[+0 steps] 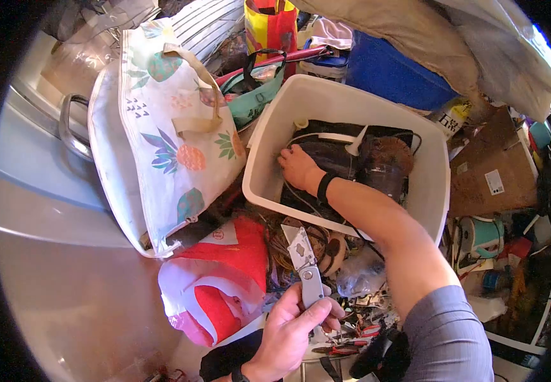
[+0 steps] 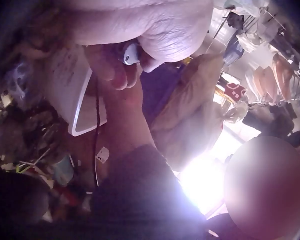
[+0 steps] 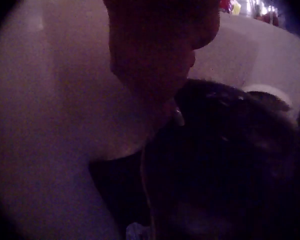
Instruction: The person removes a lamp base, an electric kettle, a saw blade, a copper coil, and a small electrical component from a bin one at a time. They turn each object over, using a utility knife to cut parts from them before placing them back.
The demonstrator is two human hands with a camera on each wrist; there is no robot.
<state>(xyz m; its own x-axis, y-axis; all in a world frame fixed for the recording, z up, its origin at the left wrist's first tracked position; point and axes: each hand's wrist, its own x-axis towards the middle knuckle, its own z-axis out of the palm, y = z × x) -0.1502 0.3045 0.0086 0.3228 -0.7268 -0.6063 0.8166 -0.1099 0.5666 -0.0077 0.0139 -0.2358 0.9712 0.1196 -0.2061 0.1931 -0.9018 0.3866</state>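
Observation:
A folding utility knife [image 1: 310, 285] with a silver handle is gripped in my left hand [image 1: 291, 328], its blade [image 1: 299, 247] pointing up and away in the head view. In the left wrist view only the handle's end [image 2: 131, 54] shows beside the fingers. My right hand [image 1: 301, 169] reaches into a white plastic bin [image 1: 266, 149]. Its fingertips [image 3: 179, 116] are at the left end of a dark, rounded object [image 1: 326, 156]. A thin cable [image 3: 146, 185] runs down from the fingertips; I cannot tell whether they pinch it. The right wrist view is very dark.
Left of the bin stands a pineapple-print bag [image 1: 180, 127], with a red and white bag [image 1: 231, 280] below it. Loose wires, clear plastic [image 1: 359, 274] and red-handled pliers [image 1: 345, 347] lie in front. A cardboard piece [image 1: 492, 172] and blue container [image 1: 393, 70] border the bin.

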